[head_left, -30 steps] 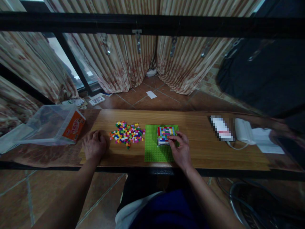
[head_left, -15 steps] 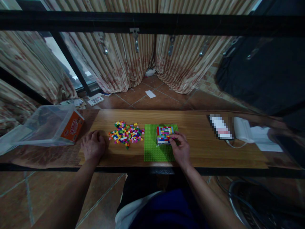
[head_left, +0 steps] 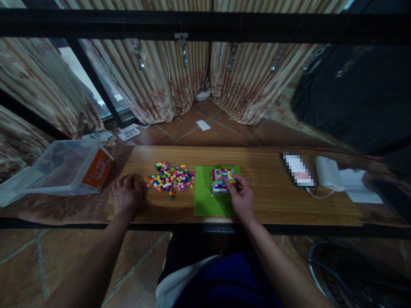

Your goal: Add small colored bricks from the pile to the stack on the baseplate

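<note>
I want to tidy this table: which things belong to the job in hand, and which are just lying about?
In use, it seems:
brick build, at the right hand
green baseplate under it
loose bricks, near the left hand

Apparently just lying about:
clear plastic box
phone
white device
white sheet

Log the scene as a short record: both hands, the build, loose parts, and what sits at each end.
Left hand: palm down at the left edge of the brown wood-grain board
Right hand: fingertips at the right side of the multicoloured plastic-brick block; grip unclear
Build: the block, on a flat green studded baseplate
Loose parts: scattered multicoloured plastic bricks, left of the baseplate
Left end: clear plastic bin, orange label
Right end: white plastic device
</note>
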{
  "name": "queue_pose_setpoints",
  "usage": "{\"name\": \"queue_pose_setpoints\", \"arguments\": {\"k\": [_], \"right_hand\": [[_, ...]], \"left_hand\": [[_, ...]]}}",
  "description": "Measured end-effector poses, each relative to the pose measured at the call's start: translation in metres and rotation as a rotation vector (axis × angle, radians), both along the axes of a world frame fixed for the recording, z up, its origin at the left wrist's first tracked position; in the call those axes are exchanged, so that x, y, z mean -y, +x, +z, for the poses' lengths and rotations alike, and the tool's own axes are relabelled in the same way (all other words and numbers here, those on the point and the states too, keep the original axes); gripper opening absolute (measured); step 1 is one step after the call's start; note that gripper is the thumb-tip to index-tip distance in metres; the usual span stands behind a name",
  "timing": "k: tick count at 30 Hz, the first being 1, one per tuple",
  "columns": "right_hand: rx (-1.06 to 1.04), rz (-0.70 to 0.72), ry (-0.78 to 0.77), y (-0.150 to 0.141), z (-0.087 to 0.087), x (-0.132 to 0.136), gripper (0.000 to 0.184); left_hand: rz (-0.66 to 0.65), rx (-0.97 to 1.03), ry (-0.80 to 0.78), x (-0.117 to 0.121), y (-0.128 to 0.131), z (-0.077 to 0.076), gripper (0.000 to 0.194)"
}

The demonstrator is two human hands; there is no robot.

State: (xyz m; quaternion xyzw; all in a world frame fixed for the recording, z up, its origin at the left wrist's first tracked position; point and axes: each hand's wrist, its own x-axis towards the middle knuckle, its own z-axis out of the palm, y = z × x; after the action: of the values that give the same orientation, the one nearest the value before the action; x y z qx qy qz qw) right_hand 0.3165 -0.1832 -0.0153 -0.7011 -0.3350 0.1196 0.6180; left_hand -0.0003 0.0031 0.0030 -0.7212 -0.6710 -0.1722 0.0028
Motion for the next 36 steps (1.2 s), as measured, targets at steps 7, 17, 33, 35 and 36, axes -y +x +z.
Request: {"name": "queue_pose_setpoints", "arguments": {"k": [7, 17, 33, 35, 36], "right_hand": [[-0.093, -0.013, -0.005, -0.003, 0.001, -0.001, 0.04], [-0.051, -0.01, -0.019, -0.006, 0.003, 0.0, 0.041], [0.517, 0.364, -0.162, -0.079, 0.045, -0.007, 0.02], [0.52, 0.402, -0.199, -0.09, 0.037, -0.018, 0.021], [0.521, 0.408, -0.217, -0.093, 0.033, -0.023, 0.022]], "left_hand": [[-0.012, 0.006, 0.02, -0.001, -0.001, -0.002, 0.042], [-0.007, 0.003, 0.047, 0.0, -0.001, -0.006, 0.04], [0.007, 0.043, 0.04, 0.001, -0.001, -0.007, 0.04], [0.007, 0.036, 0.038, 0.0, -0.002, -0.007, 0.04], [0.007, 0.031, 0.039, 0.0, -0.002, -0.008, 0.041]]}}
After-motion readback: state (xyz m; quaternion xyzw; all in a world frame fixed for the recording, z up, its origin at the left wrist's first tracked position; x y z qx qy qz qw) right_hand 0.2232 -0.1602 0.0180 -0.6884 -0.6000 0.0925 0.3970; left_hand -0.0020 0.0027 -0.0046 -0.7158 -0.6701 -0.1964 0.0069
